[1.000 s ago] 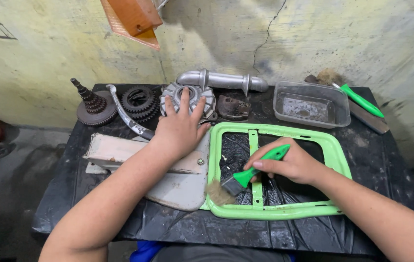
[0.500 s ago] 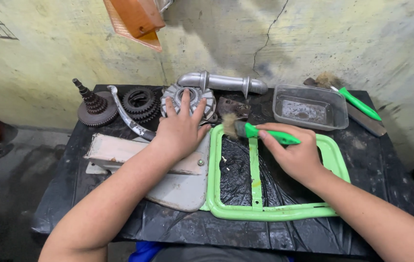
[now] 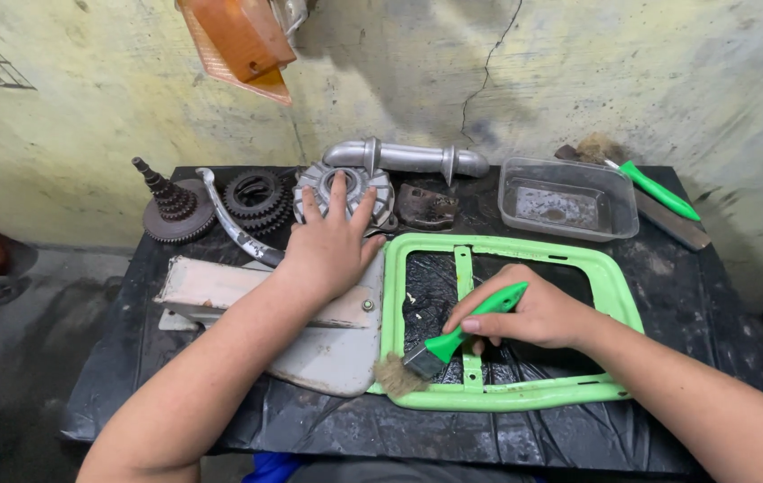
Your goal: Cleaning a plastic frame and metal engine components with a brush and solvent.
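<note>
My right hand (image 3: pixel 524 315) grips a green-handled brush (image 3: pixel 439 349), whose bristles rest on the near left corner of a green plastic frame (image 3: pixel 618 300) lying flat on the black table. My left hand (image 3: pixel 332 241) is spread flat, fingers apart, on a round grey metal cover (image 3: pixel 379 188) behind a pale grey panel (image 3: pixel 328 353). The panel lies just left of the frame, under my left forearm.
Behind stand a stepped gear shaft (image 3: pixel 171 207), a toothed gear cluster (image 3: pixel 256 197), a curved metal lever (image 3: pixel 234 228), a silver tube (image 3: pixel 417 158), a dark bracket (image 3: pixel 428 206), a clear plastic tray (image 3: pixel 569 199) and a second green-handled brush (image 3: pixel 654 190). An orange lamp lens (image 3: pixel 238 40) hangs overhead.
My right hand swept the brush from the frame's near edge up to its far left corner, then back down to the near left corner. My left hand has stayed put.
</note>
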